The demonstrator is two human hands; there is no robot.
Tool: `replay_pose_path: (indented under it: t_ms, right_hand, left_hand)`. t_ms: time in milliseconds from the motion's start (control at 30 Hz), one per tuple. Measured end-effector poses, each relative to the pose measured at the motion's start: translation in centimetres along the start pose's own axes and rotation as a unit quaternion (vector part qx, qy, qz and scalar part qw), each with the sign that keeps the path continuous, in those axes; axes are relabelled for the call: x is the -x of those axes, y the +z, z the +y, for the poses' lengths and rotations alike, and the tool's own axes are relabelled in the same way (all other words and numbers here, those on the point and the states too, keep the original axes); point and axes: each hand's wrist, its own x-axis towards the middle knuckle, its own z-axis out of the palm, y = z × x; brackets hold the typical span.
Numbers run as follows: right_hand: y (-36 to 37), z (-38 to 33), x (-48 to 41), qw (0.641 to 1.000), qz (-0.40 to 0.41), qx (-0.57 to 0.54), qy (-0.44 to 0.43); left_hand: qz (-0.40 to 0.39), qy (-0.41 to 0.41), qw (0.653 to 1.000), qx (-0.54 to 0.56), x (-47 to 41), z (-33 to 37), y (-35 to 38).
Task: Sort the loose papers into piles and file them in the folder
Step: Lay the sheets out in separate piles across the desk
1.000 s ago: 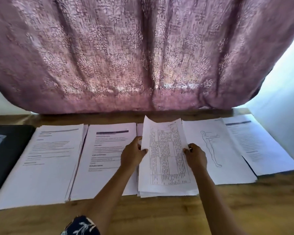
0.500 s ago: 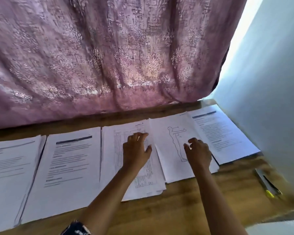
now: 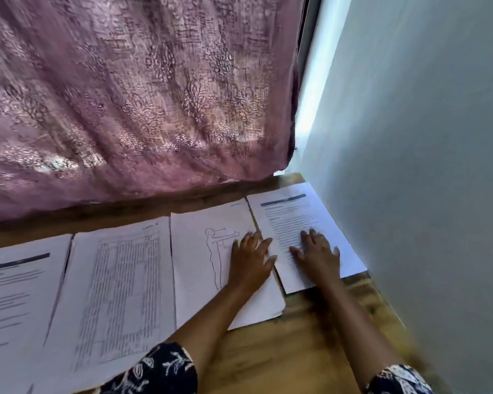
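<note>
Now I'm pressing the right hand point(image 3: 318, 255) flat on the white printed-text pile point(image 3: 291, 211) at the right edge of the wooden table point(image 3: 282, 351); the left hand point(image 3: 249, 260) is lying flat just beside.

Four white paper piles lie flat, side by side: left text pile point(image 3: 12, 294), grid pile point(image 3: 117, 294), figure pile point(image 3: 199, 280), right text pile point(image 3: 291, 214), last two touching.

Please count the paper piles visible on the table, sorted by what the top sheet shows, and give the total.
Text piles with dark header bar: 2
Table pile: 1
Body-outline drawing pile: 1
Total: 4
</note>
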Motion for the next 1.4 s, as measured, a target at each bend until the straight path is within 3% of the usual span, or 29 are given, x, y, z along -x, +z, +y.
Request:
replay_pose_path:
  t_ms: [100,200,367,767,867,967,1100,1167,1233,1300,1400]
  right_hand:
    - [-0.1,-0.2,0.1,1.000,0.009,0.017,0.000]
    - [-0.1,-0.5,0.2,0.998,0.011,0.025,-0.056]
    - [1.0,0.3,-0.1,0.992,-0.065,-0.017,-0.106]
    - [0.0,0.4,-0.1,0.992,0.049,-0.081,-0.084]
    - [-1.1,1.2,-1.0,0.989,0.042,-0.127,-0.061]
    - [-2.5,2.5,-1.7,0.959,0.002,-0.280,-0.036]
    - [-3.4,3.5,-1.6,0.880,-0.072,-0.468,-0.025]
    - [-3.2,3.8,-1.7,0.861,-0.079,-0.502,-0.033]
    - [-3.3,3.9,-1.5,0.852,-0.087,-0.515,-0.033]
    - [-3.1,4.0,-1.3,0.846,-0.086,-0.526,-0.038]
    - [-2.7,4.4,-1.5,0.849,-0.084,-0.519,-0.043]
  left_hand:
    - [-0.016,-0.012,0.999,-0.028,0.2,-0.2,0.9]
    - [-0.006,-0.014,0.999,-0.039,0.2,-0.3,1.1]
    - [0.013,-0.001,0.999,-0.046,0.2,-0.3,1.3]
    - [0.029,0.008,0.997,-0.065,0.0,-0.7,1.6]
    - [0.048,0.012,0.997,-0.061,-0.1,-1.1,2.0]
    - [-0.002,-0.016,1.000,-0.009,-0.3,-0.8,1.5]
    - [-0.016,-0.092,0.993,0.076,-2.2,1.1,-1.0]
    - [-0.055,-0.149,0.966,0.203,-4.1,2.4,-2.0]
    - [-0.083,-0.206,0.910,0.351,-5.7,3.3,-2.5]
    - [-0.078,-0.239,0.876,0.411,-6.6,4.0,-2.4]
    - [-0.049,-0.236,0.904,0.353,-7.3,4.6,-1.6]
